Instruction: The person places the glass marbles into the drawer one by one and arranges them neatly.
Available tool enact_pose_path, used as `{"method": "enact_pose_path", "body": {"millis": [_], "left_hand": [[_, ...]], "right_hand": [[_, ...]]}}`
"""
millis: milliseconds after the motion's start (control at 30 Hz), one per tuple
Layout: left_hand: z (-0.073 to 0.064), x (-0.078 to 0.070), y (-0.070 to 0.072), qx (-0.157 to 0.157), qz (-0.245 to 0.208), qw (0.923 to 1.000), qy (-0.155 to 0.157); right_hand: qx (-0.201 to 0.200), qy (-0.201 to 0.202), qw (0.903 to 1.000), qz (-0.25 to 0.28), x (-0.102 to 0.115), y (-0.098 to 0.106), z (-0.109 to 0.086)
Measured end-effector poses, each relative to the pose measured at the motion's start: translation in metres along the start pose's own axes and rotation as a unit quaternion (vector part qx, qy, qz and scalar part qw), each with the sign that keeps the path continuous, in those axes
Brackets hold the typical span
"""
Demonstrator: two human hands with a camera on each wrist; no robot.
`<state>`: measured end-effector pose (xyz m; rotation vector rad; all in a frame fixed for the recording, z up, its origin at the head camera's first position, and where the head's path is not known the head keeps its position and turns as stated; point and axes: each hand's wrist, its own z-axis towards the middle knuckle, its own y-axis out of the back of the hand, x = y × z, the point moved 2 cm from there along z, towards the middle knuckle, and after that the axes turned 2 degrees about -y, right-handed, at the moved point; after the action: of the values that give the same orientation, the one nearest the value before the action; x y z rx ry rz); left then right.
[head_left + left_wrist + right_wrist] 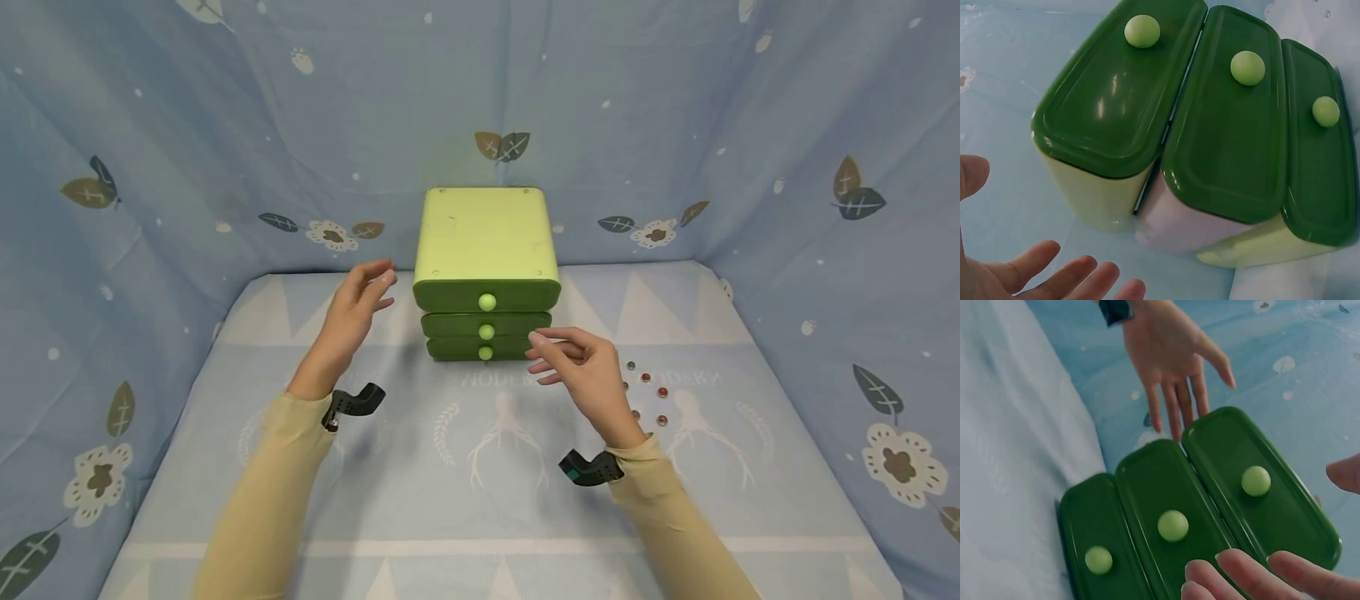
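A small three-drawer cabinet point(486, 233) stands at the back of the table, its top light green. Its dark green drawer fronts point(1229, 134) each carry a round pale green knob point(1173, 525), and all three drawers look closed. To the left of the cabinet my left hand point(351, 312) hovers, fingers relaxed, holding nothing. My right hand point(588, 379) is in front of the cabinet's lower right corner, fingers loosely bent, with nothing visible in it. From the head view its fingertips overlap the bottom drawer's edge; the right wrist view shows no clear contact.
Several small round pieces, some reddish like this one point(646, 377) and some grey, lie on the table right of my right hand, which partly hides them. A patterned cloth covers the table point(450, 500). Blue curtains point(360, 100) enclose the back and both sides.
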<state>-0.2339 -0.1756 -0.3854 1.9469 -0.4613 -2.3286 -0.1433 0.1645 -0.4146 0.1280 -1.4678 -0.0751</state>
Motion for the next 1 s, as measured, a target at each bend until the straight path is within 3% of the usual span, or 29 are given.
{"method": "enact_pose_path", "body": {"millis": [467, 1000], "left_hand": [[0.024, -0.006, -0.02, -0.028, -0.025, 0.9991, 0.016], [0.043, -0.012, -0.038, -0.01, -0.062, 0.997, 0.045]], "right_hand": [[0.007, -0.023, 0.9977, 0.063, 0.005, -0.04, 0.017], [0.004, -0.06, 0.9901, 0.127, 0.006, -0.067, 0.034]]}}
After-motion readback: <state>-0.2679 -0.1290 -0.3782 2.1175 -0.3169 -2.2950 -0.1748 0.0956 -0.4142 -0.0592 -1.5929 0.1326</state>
